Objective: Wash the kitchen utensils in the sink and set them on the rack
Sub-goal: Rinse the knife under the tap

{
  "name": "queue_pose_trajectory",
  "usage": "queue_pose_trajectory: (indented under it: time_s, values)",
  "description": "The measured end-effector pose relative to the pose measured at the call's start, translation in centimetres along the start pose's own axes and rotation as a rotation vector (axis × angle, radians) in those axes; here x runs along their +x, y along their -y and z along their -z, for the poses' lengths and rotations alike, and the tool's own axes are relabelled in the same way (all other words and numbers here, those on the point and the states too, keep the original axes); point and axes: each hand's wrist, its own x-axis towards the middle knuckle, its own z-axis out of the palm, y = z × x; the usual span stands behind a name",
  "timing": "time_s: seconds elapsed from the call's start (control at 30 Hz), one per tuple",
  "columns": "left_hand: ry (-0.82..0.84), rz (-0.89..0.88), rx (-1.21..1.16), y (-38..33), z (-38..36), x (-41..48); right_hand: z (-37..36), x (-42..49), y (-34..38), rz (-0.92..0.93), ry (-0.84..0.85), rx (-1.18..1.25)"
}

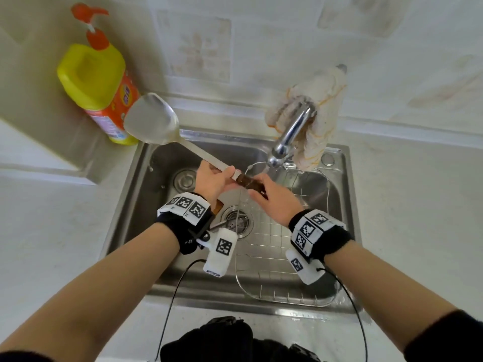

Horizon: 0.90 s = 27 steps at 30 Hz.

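Observation:
A metal spatula (153, 118) with a dark wooden handle is held over the steel sink (146, 178), blade up and to the left. My left hand (213, 180) grips its metal shaft. My right hand (274, 199) wraps round the brown handle end, under the tap (290, 134). A thin stream of water falls from the spout onto the handle. A wire rack (282, 257) lies inside the right half of the sink. Part of another wooden-handled utensil (218, 206) shows beneath my left wrist, mostly hidden.
A yellow and orange detergent bottle (102, 84) with a pump stands on the counter at the back left. A cloth (318, 118) hangs over the tap. The drain strainer (239, 220) sits in the sink's middle. Tiled wall rises behind.

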Motion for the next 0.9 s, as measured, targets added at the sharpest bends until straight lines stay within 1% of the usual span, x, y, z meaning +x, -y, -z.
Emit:
queue_pose_trajectory:
  time_s: [0.07,0.1,0.13,0.17,0.23,0.27,0.3,0.37,0.47,0.5,0.53,0.63,0.7,0.73,0.8,0.83,0.9]
  values:
    - [0.024,-0.028,0.017,-0.4,-0.7,-0.6,-0.3,0.2,0.6,-0.001,-0.114,-0.072]
    - [0.041,-0.049,0.037,-0.6,-1.0,-0.8,-0.4,0.3,0.6,-0.003,-0.131,-0.085]
    - [0.051,-0.058,0.054,-0.7,-1.3,-0.9,-0.2,0.4,0.4,-0.01,-0.113,-0.058]
    - [0.063,-0.062,0.069,-0.8,-1.5,-1.1,0.0,0.4,0.0,-0.024,-0.07,0.019]
    - [0.087,-0.046,0.08,-0.3,-2.0,-1.4,0.5,-0.3,-0.8,-0.083,0.03,0.228]
    - [0.09,-0.034,0.072,0.0,-2.2,-1.5,0.7,-0.7,-1.2,-0.115,0.071,0.291]
    - [0.089,-0.027,0.059,0.2,-2.4,-1.7,0.9,-1.2,-1.4,-0.142,0.102,0.302]
    - [0.085,-0.035,0.019,0.2,-2.7,-2.0,1.1,-1.9,-1.9,-0.175,0.104,0.209]
    - [0.131,-0.039,0.021,0.2,-2.9,-1.9,1.9,-2.7,-2.2,-0.163,-0.062,0.04]
    - [0.157,-0.023,0.073,0.4,-3.0,-1.8,2.1,-3.0,-2.2,-0.163,-0.101,0.029]
    - [0.185,-0.001,0.177,0.8,-3.3,-1.9,2.3,-3.5,-2.4,-0.176,-0.12,0.032]
    - [0.266,0.072,0.625,2.4,-4.3,-2.7,3.0,-5.4,-3.4,-0.224,-0.13,0.005]
    - [0.325,0.156,0.813,3.3,-4.8,-3.7,3.5,-6.7,-4.0,-0.245,-0.142,-0.024]
    - [0.37,0.226,0.821,3.8,-5.1,-4.3,3.7,-7.5,-4.4,-0.255,-0.149,-0.03]
    - [0.456,0.368,0.717,4.5,-5.3,-5.0,4.0,-8.5,-4.7,-0.274,-0.146,-0.035]
    - [0.463,0.399,0.654,4.8,-5.3,-5.1,4.0,-8.9,-4.8,-0.28,-0.143,-0.033]
    - [0.438,0.407,0.583,5.2,-5.6,-5.7,4.0,-9.7,-4.9,-0.293,-0.145,-0.029]
